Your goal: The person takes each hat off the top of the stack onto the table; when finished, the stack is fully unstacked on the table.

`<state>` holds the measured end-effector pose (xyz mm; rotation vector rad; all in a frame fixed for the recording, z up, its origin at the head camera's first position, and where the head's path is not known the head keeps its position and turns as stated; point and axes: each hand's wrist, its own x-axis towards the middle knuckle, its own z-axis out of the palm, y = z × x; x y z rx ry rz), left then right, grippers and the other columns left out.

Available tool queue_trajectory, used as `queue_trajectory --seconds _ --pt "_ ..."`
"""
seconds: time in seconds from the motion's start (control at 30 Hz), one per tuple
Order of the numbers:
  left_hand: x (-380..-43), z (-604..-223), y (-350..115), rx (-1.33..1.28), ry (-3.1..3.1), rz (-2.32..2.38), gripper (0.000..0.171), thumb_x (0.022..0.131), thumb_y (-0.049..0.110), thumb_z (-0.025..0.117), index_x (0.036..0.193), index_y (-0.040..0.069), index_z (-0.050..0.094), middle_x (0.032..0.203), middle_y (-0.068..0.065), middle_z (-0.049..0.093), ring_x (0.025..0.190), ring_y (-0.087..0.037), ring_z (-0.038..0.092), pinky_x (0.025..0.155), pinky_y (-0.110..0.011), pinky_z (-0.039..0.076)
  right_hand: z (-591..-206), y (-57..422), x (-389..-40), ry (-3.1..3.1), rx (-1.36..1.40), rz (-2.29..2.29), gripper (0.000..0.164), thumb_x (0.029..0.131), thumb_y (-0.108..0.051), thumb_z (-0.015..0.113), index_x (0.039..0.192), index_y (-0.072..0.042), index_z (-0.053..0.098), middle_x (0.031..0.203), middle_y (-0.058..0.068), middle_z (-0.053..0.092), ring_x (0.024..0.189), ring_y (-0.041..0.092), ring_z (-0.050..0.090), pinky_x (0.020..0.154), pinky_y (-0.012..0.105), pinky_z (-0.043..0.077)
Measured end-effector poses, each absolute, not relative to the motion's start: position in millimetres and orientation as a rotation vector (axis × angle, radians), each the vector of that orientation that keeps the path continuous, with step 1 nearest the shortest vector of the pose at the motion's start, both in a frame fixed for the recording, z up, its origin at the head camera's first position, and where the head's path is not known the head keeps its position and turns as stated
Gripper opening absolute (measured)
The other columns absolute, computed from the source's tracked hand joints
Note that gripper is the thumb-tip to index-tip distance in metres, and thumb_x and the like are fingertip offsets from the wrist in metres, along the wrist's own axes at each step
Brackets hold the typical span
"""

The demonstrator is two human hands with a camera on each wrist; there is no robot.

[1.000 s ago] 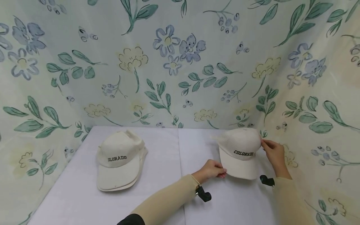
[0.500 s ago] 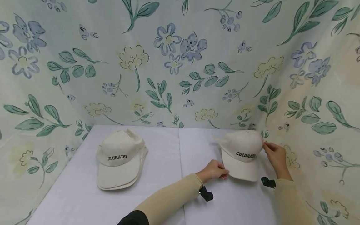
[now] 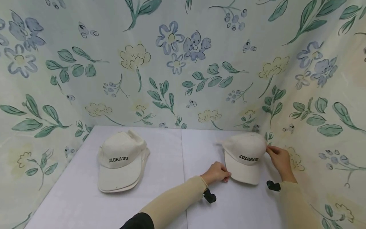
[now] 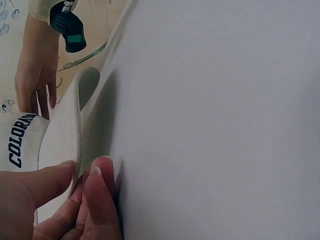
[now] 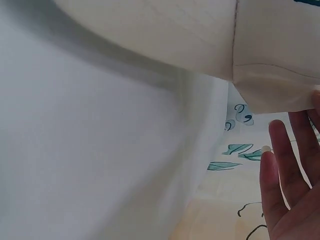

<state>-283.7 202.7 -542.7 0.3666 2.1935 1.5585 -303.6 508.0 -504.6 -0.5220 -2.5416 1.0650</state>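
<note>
A cream baseball cap (image 3: pixel 244 152) with "COLORADO" lettering is at the right of the white table, its brim facing me. My left hand (image 3: pixel 216 172) pinches the left edge of the brim; the left wrist view shows the thumb on top and fingers beneath the brim (image 4: pixel 62 135). On the cap's other side, my right hand (image 3: pixel 281 161) pinches the lower side edge of the crown between thumb and fingers. The right wrist view shows its other fingers (image 5: pixel 287 160) spread below the cap edge (image 5: pixel 277 95), the thumb mostly out of frame.
At the table's left lies a stack of matching cream caps (image 3: pixel 123 163), brims toward me, edges nearly aligned. A seam runs down the middle of the white tablecloth (image 3: pixel 168 152). Floral fabric (image 3: pixel 171 92) hangs behind and along both sides, close to my right hand.
The held cap has shifted very slightly toward me and to the right, both hands keeping their pinch. The view has drifted a little. The stacked caps stay where they were.
</note>
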Motion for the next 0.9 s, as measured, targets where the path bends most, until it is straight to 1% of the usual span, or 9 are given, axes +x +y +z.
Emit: queue_trajectory --seconds 0.07,0.1,0.27,0.33,0.4,0.57,0.63,0.77,0.9 --pt "-284 -542 203 0.393 2.259 1.492 0.02 0.092 0.01 0.077 0.075 0.004 0.069 0.063 -0.006 0.068 0.057 -0.014 0.068 0.053 -0.019 0.05 -505 508 -305 -2.554 -0.507 1.061 0.043 0.106 -0.028 0.054 0.13 0.007 0.063 0.128 0.029 0.064 0.118 0.041 0.059 0.094 0.053 0.049" --pt "-285 -543 203 0.406 2.282 1.468 0.021 0.092 0.012 0.077 0.074 0.005 0.069 0.062 -0.005 0.068 0.056 -0.014 0.067 0.052 -0.018 0.048 -505 508 -305 -2.562 -0.498 1.05 0.043 0.107 -0.028 0.054 0.13 0.007 0.063 0.127 0.029 0.064 0.118 0.041 0.059 0.093 0.052 0.049" --pt "-287 -543 202 0.477 2.344 1.392 0.025 0.092 0.016 0.078 0.07 0.006 0.071 0.057 -0.002 0.066 0.051 -0.01 0.064 0.051 -0.017 0.046 -509 512 -307 -2.587 -0.437 0.974 0.041 0.106 -0.025 0.055 0.127 0.008 0.065 0.124 0.028 0.066 0.113 0.038 0.061 0.083 0.037 0.051" --pt "-288 -543 202 0.483 2.353 1.38 0.025 0.091 0.016 0.079 0.069 0.007 0.071 0.056 -0.001 0.065 0.049 -0.009 0.063 0.051 -0.017 0.046 -509 513 -307 -2.6 -0.423 0.965 0.042 0.106 -0.026 0.055 0.127 0.008 0.065 0.124 0.028 0.066 0.113 0.037 0.061 0.081 0.034 0.05" --pt "-288 -542 201 0.479 2.356 1.371 0.025 0.091 0.016 0.079 0.069 0.008 0.07 0.054 0.0 0.064 0.048 -0.008 0.062 0.051 -0.017 0.047 -509 512 -308 -2.612 -0.418 0.963 0.043 0.106 -0.027 0.055 0.127 0.008 0.065 0.124 0.029 0.066 0.112 0.038 0.061 0.081 0.035 0.05" --pt "-289 -540 201 0.476 2.362 1.347 0.026 0.09 0.017 0.08 0.068 0.009 0.069 0.053 0.001 0.063 0.047 -0.008 0.062 0.05 -0.017 0.048 -510 510 -309 -2.641 -0.413 0.986 0.045 0.106 -0.028 0.054 0.129 0.01 0.062 0.125 0.032 0.064 0.114 0.046 0.061 0.088 0.051 0.051" --pt "-290 -540 202 0.483 2.367 1.339 0.027 0.09 0.018 0.08 0.067 0.009 0.069 0.052 0.0 0.063 0.046 -0.009 0.062 0.05 -0.017 0.047 -510 510 -309 -2.655 -0.406 0.989 0.046 0.106 -0.028 0.053 0.13 0.011 0.062 0.125 0.033 0.064 0.115 0.048 0.06 0.09 0.055 0.05" --pt "-292 -540 205 0.473 2.374 1.327 0.029 0.089 0.018 0.081 0.066 0.009 0.067 0.051 -0.001 0.063 0.045 -0.01 0.063 0.048 -0.017 0.046 -514 512 -309 -2.68 -0.396 0.989 0.047 0.107 -0.029 0.05 0.131 0.01 0.061 0.123 0.032 0.065 0.115 0.048 0.061 0.09 0.056 0.05" --pt "-293 -542 208 0.435 2.385 1.295 0.031 0.088 0.018 0.082 0.064 0.011 0.064 0.05 0.001 0.062 0.044 -0.009 0.063 0.047 -0.016 0.044 -518 515 -309 -2.692 -0.377 0.976 0.046 0.108 -0.029 0.05 0.13 0.01 0.062 0.121 0.032 0.066 0.113 0.047 0.062 0.084 0.05 0.052"
